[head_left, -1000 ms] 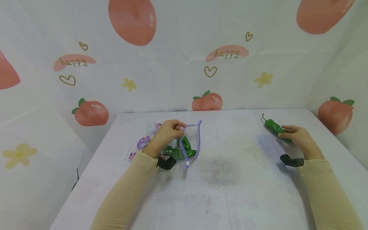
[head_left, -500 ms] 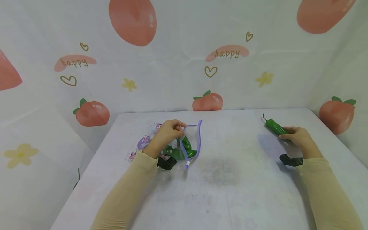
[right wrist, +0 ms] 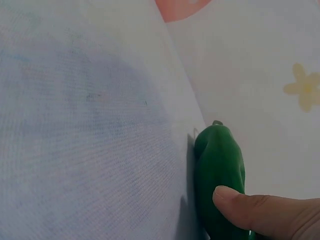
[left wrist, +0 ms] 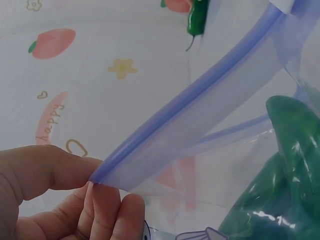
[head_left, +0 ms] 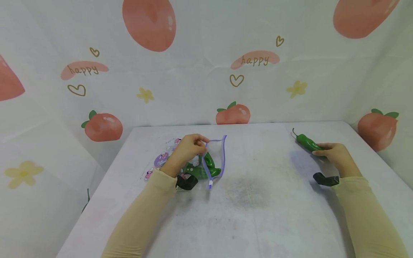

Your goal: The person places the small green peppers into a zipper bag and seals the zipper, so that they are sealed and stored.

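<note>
My left hand pinches the purple-edged opening of a clear zip bag between thumb and fingers. The bag lies on the left half of the table, its mouth spread apart and facing right. Green peppers show inside it, partly covered by the hand and the printed plastic. Far to the right, my right hand grips a long green pepper by its lower end, with the curved stem pointing to the back left. In the right wrist view the thumb presses on the pepper's side; the other fingers are hidden.
A white table stretches between the two hands. Behind it hangs a white cloth printed with peaches, hearts and yellow flowers. Dark curved pieces are strapped at both wrists. The bag's zip slider hangs at the front corner of its mouth.
My right hand has closed its grip on the pepper, whose stem end has shifted slightly left. My left hand and the bag have stayed in place.
</note>
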